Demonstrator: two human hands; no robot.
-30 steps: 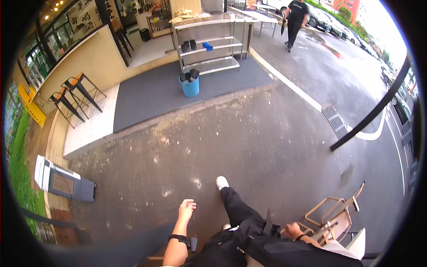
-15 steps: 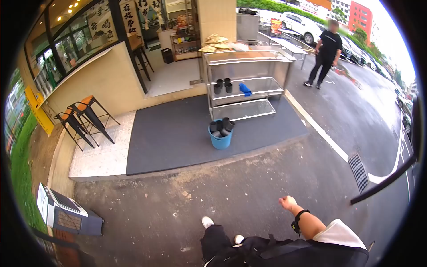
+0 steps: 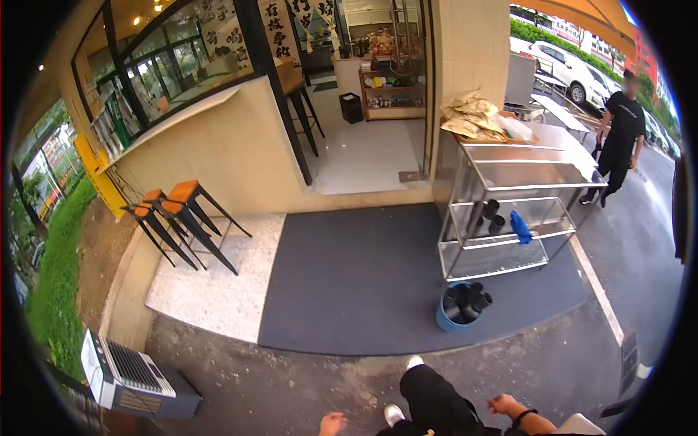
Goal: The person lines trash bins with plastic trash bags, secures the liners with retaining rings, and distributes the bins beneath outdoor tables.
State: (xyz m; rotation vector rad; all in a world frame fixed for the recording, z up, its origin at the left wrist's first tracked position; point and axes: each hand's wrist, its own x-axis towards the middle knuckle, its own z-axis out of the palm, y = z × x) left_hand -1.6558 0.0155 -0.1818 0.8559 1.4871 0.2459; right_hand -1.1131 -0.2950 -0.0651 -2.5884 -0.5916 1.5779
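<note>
My left hand (image 3: pixel 333 424) hangs low at the bottom edge of the head view, its fingers loosely bent with nothing visible in them. To the right of my legs, my right hand (image 3: pixel 502 404) swings above the pavement, also loosely open, with a dark band on the wrist. Neither hand touches anything. Closest ahead is a blue bucket (image 3: pixel 456 320) holding several black cups (image 3: pixel 465 299), some lying tilted. It stands on a dark grey mat (image 3: pixel 349 291), in front of a metal shelf rack (image 3: pixel 494 270).
On the rack are gold bags (image 3: pixel 476 116), black cups (image 3: pixel 496 224) and a blue cloth (image 3: pixel 520 227). Orange-topped stools (image 3: pixel 182 195) and an air cooler (image 3: pixel 138 378) are at left. A person in black (image 3: pixel 622 138) walks at right. An open doorway (image 3: pixel 363 152) lies ahead.
I have stepped forward and turned left, so the bucket and rack appear closer and farther right. My left hand has come into view. The person in black has also moved.
</note>
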